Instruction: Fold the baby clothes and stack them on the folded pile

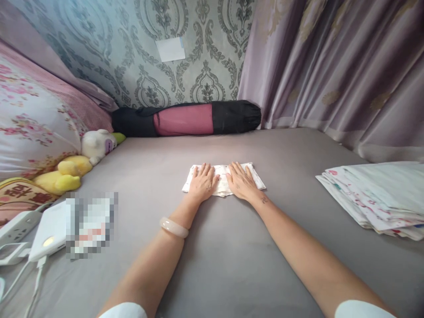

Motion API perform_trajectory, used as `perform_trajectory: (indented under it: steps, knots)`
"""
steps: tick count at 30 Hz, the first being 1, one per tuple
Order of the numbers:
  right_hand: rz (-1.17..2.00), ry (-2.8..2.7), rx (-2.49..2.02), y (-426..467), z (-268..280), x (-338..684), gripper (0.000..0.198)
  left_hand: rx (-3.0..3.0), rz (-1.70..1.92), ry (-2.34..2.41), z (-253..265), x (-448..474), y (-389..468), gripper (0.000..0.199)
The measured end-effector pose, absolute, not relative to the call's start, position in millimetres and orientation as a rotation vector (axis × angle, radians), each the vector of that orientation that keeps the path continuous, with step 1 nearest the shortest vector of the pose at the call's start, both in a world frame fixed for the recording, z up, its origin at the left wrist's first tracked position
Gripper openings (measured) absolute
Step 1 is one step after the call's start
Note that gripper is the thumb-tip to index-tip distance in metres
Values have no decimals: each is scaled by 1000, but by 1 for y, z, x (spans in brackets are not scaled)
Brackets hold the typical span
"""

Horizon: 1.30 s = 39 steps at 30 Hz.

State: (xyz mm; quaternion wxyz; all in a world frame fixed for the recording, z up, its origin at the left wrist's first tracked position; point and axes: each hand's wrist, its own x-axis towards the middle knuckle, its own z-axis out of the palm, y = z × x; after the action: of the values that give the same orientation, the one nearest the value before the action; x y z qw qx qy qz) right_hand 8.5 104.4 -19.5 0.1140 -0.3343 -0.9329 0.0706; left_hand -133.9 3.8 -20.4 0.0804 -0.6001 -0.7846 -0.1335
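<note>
A small white folded cloth [221, 184] with faint printed marks lies flat on the grey bedsheet [238, 247], wider than it is deep. My left hand [202, 182] rests palm down on its left half, fingers stretched out and pointing away from me. On the right half lies my right hand [243, 180], likewise flat with the fingers apart. Neither hand grips the cloth; both press on its top. Parts of the cloth beneath the palms are hidden. A pale bangle [174, 227] circles my left wrist.
A stack of folded printed cloths [380, 190] lies at the right. To the left are a power strip [20, 227], a white device [53, 229] with cables, and plush toys [96, 145]. A black and pink roll [185, 119] lies along the wall, beside purple curtains [314, 66].
</note>
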Motion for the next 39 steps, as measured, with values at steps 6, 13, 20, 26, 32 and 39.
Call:
perform_trajectory:
  steps: [6,13,20,26,32,39]
  knots:
    - [231,-2783,-992,105,-22,8,58,-1857,-325,-2414,-24,-134,4,56]
    - [232,-2757,-1015,105,-14,11,58,-1801,-379,-2429,-15,-133,1,51]
    - [164,-2773,-1161,110,-15,14,61,-1712,-313,-2493,-21,-144,-1,53]
    - [144,-2786,-1190,109,-16,13,60,-1681,-201,-2512,-19,-141,-1,56]
    - [68,-2728,-1201,109,-14,15,60,-1598,-276,-2499,-19,-143,-2,57]
    - [73,-2720,-1298,114,-20,16,62,-1560,-256,-2653,-24,-154,-3,60]
